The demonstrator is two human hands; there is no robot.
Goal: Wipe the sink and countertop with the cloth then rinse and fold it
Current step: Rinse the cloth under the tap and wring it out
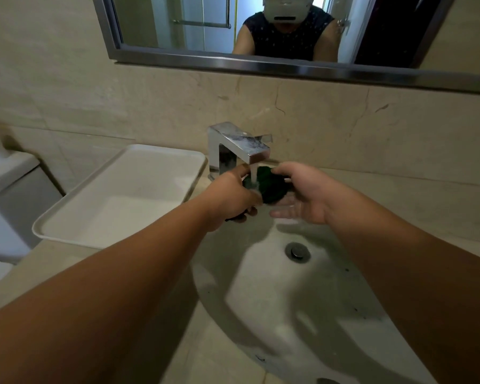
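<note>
- A white tray [122, 195] sits on the left, on the countertop [432, 206], just beside the sink [302, 306].
- The left hand [233, 196] is over the back of the sink. Its fingers are curled round the left part of the cloth [272, 187] and grip it.
- A shiny square faucet [239, 142] stands behind the hands. Water [253, 176] runs down from it onto the cloth.
- The cloth is dark green and bunched up. It is held between the two hands, right under the faucet and above the sink.
- The right hand [305, 189] holds the other side of the cloth. Its thumb is on top and its fingers lie flat below, so it pinches the cloth.
- A round metal drain [298, 252] is in the sink, below the hands.
- A mirror [205, 26] hangs on the wall above.
</note>
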